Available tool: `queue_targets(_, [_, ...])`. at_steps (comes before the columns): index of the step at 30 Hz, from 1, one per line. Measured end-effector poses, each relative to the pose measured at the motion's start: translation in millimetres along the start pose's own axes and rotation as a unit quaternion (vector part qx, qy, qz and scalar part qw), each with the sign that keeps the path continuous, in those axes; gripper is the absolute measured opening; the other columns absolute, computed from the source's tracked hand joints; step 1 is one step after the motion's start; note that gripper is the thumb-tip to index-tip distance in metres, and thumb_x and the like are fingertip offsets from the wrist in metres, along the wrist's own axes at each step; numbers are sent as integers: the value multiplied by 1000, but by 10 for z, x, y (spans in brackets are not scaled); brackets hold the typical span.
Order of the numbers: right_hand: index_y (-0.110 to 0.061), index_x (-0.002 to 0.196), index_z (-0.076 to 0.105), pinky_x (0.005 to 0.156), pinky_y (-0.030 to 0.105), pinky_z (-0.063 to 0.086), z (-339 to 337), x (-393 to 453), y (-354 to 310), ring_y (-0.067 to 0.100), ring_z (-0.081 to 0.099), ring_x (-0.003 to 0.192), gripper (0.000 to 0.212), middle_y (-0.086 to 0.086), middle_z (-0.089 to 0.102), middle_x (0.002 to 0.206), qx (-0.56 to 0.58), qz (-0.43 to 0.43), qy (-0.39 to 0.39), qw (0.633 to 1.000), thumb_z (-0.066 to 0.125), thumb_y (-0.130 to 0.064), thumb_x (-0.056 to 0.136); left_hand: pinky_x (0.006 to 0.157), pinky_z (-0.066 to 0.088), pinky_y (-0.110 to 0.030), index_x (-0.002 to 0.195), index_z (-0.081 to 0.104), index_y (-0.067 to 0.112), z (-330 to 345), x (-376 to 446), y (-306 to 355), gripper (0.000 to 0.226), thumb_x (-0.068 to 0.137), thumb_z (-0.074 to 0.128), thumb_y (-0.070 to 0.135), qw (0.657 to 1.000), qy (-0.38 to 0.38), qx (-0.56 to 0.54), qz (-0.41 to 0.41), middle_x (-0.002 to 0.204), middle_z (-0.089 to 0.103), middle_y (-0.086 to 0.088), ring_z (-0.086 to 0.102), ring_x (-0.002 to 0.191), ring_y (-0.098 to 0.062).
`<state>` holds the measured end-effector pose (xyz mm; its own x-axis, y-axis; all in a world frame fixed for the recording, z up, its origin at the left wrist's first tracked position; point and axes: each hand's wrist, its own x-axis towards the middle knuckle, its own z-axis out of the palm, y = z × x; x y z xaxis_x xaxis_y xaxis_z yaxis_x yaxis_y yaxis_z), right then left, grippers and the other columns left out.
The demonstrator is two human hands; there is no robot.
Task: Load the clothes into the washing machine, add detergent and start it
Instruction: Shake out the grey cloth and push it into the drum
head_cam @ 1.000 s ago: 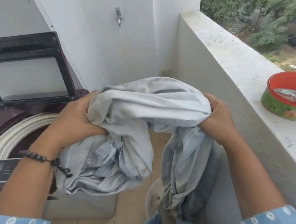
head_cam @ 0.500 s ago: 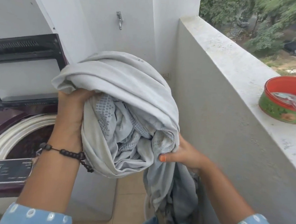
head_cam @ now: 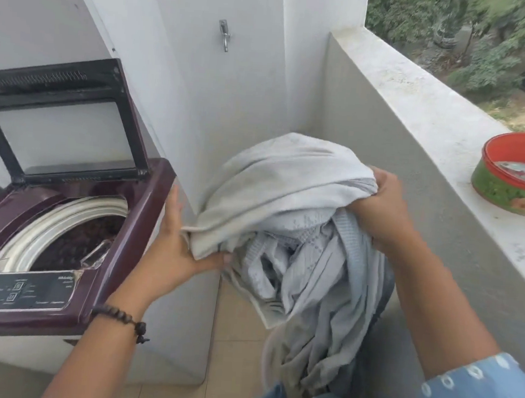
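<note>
Left hand [head_cam: 170,254] flat, fingers [head_cam: 172,205] straight; right hand [head_cam: 378,207] fisted, both forearms outstretched.

control panel [head_cam: 20,289] print on washing machine [head_cam: 135,221], perhaps a brand, unreadable

A red and green bowl [head_cam: 514,182] sits on the balcony ledge [head_cam: 416,116]. A metal hook [head_cam: 224,35] hangs on the wall left of that ledge; trees [head_cam: 471,36] stand beyond it.
</note>
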<state>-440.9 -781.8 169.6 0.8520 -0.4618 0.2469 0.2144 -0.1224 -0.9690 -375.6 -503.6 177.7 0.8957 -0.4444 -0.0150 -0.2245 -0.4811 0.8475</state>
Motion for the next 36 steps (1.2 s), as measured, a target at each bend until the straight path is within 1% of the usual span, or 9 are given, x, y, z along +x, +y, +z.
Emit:
queue_targets(6, [-19, 71, 61, 56, 31, 44, 239, -83, -189, 12, 55, 59, 10, -3, 62, 61, -278, -102, -67, 953, 64, -27, 66, 114, -15, -58, 133, -42, 50, 223, -74, 314, 152, 40, 77, 74, 964, -22, 247, 93, 156, -32, 16, -31, 144, -14])
queue_targets(8, [-32, 61, 52, 50, 30, 38, 316, -142, -260, 9, 51, 54, 12, -11, 56, 55, -292, -125, -106, 942, 62, -29, 66, 113, -15, -62, 136, -40, 48, 384, -15, 446, 151, 43, 76, 74, 951, -30, 276, 137, 161, -21, 13, -23, 148, -17])
queue_targets(10, [-31, 60, 46, 49, 29, 36, 340, -171, -312, 11, 49, 53, 18, -9, 53, 53, -300, -147, -127, 934, 63, -28, 67, 117, 1, -64, 146, -23, 45, 462, 36, 509, 137, 51, 73, 71, 952, -15, 256, 165, 158, 26, 12, 24, 146, -18])
queue_targets(12, [-21, 66, 52, 53, 34, 41, 326, -191, -351, 16, 53, 58, 15, -4, 56, 59, -294, -155, -131, 934, 65, -26, 69, 107, 38, -54, 148, 18, 38, 479, 89, 484, 108, 59, 75, 62, 958, 43, 193, 209, 121, 59, 20, 60, 104, -11])
queue_targets(15, [-19, 106, 64, 74, 29, 50, 226, -243, -337, 9, 64, 87, 36, -6, 68, 93, -213, -125, -177, 953, 76, -18, 72, 71, 56, -26, 123, 52, 33, 442, 97, 476, 73, 58, 83, 43, 959, 111, 99, 240, 93, 68, 19, 65, 80, -2])
queue_targets(20, [-43, 151, 16, 114, 27, 33, -106, -328, -12, -3, 37, 136, 115, -16, 34, 150, -95, 22, -267, 959, 87, -35, 61, 70, 51, -12, 113, 59, 27, 266, 255, 461, 59, 63, 86, 12, 955, 190, -53, 223, 94, 67, 32, 63, 83, 9])
queue_targets(23, [-43, 151, 3, 110, 16, 32, -168, -419, 285, -17, 27, 134, 127, -29, 20, 152, -86, 85, -285, 951, 87, -36, 57, 73, 48, -8, 116, 57, 13, 153, 317, 547, 54, 71, 80, -8, 936, 228, -127, 236, 96, 66, 20, 61, 84, 13])
queue_targets(31, [-28, 140, 41, 93, 21, 51, 1, -368, 506, -1, 57, 117, 92, -18, 60, 127, -7, 67, -143, 987, 90, -11, 63, 83, 50, -21, 115, 56, 9, 249, 390, 633, 50, 71, 73, -7, 877, 284, -331, 200, 104, 63, 1, 63, 92, -4])
queue_targets(36, [-23, 114, 64, 81, 24, 54, -182, -280, 371, 4, 67, 98, 53, -12, 72, 103, -2, 1, -51, 999, 76, -7, 65, 97, 51, -33, 135, 46, 17, 160, 239, 162, 87, 58, 84, 30, 957, 146, -221, 117, 130, 59, -1, 60, 117, -11])
